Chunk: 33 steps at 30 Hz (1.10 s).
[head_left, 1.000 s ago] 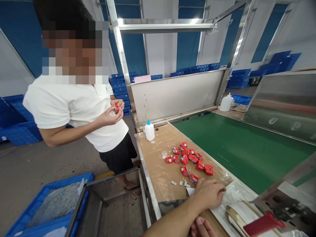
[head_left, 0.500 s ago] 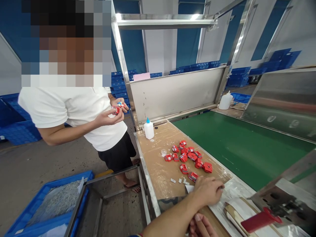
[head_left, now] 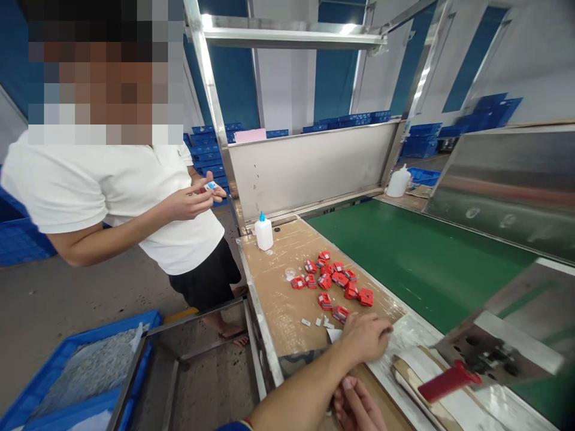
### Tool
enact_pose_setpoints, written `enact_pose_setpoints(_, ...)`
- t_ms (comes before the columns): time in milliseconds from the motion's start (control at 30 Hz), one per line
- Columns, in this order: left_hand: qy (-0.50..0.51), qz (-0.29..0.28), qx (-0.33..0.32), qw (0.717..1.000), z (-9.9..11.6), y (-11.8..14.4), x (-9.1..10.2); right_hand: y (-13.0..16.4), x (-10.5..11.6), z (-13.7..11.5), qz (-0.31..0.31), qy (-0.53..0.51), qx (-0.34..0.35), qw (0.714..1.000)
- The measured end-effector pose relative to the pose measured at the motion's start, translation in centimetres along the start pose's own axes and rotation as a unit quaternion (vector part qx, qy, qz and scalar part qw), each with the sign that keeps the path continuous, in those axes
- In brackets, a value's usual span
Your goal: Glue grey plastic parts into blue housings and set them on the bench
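Observation:
My left hand [head_left: 365, 338] lies knuckles up on the brown table top [head_left: 278, 305], fingertips curled down on a clear plastic sheet [head_left: 404, 335]; whether it holds anything is hidden. Just beyond it lie a pile of small red parts [head_left: 335, 280] and a few small white pieces [head_left: 318, 322]. My right hand [head_left: 354, 408] shows at the bottom edge under my left forearm, its fingers half hidden. A red-handled tool [head_left: 447, 382] sits to the right on a metal fixture [head_left: 498, 350].
A person in a white shirt [head_left: 135, 197] stands left of the table, holding a small part [head_left: 210, 187] in both hands. A white glue bottle [head_left: 263, 232] stands at the table's far end. A green conveyor belt [head_left: 422, 257] runs on the right. A blue crate [head_left: 85, 377] sits on the floor.
The view has swung slightly to the right. The person has lowered the part a little and turned it in the fingers. My left hand stays on the sheet.

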<state>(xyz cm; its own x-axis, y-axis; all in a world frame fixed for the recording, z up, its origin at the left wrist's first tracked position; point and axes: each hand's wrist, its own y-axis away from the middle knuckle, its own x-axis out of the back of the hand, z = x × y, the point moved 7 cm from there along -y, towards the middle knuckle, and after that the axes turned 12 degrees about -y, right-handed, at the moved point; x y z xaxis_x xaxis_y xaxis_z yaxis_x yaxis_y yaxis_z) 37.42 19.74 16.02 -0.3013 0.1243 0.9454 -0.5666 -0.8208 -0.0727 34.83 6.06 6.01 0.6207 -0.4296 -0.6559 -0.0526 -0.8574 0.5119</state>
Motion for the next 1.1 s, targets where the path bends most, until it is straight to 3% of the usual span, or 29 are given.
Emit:
enact_pose_setpoints(200, 0.094, 0.057, -0.014, 0.994, 0.0, 0.0, 0.8, 2.1, -3.5, -1.8, -0.058, -0.022, 0.033, 0.998)
enact_pose_setpoints(300, 0.179, 0.110, -0.033, 0.977, -0.8, -0.7, 1.6, 2.0, -4.1, -2.1, -0.065, -0.024, 0.037, 0.997)
enact_pose_setpoints(433, 0.289, 0.224, 0.001, 0.931, -3.9, -0.9, 4.5, 2.1, -4.1, -2.0, -0.074, -0.021, 0.046, 0.996)
enact_pose_setpoints(500, 0.329, 0.251, 0.027, 0.910, -5.7, -0.8, 5.4, 2.1, -4.1, -1.8, -0.084, -0.023, 0.040, 0.995)
enact_pose_setpoints(567, 0.342, 0.248, 0.044, 0.905, -6.6, -0.9, 5.2, 2.0, -4.2, -1.8, -0.091, -0.023, 0.036, 0.995)
enact_pose_setpoints(633, 0.323, 0.223, 0.047, 0.919, -6.3, -1.0, 4.3, 2.0, -4.3, -1.9, -0.089, -0.023, 0.036, 0.995)
enact_pose_setpoints(867, 0.131, 0.096, -0.017, 0.987, -1.6, -0.9, 1.4, 1.9, -4.0, -1.7, -0.080, -0.020, 0.043, 0.996)
enact_pose_setpoints(1033, 0.020, 0.057, -0.025, 0.998, -2.5, -0.6, 1.6, 1.2, -4.2, -1.7, -0.076, -0.016, 0.045, 0.996)
enact_pose_setpoints(1100, 0.000, 0.047, -0.043, 0.998, -1.8, -1.0, 1.1, 1.1, -4.5, -1.6, -0.066, -0.023, 0.056, 0.996)
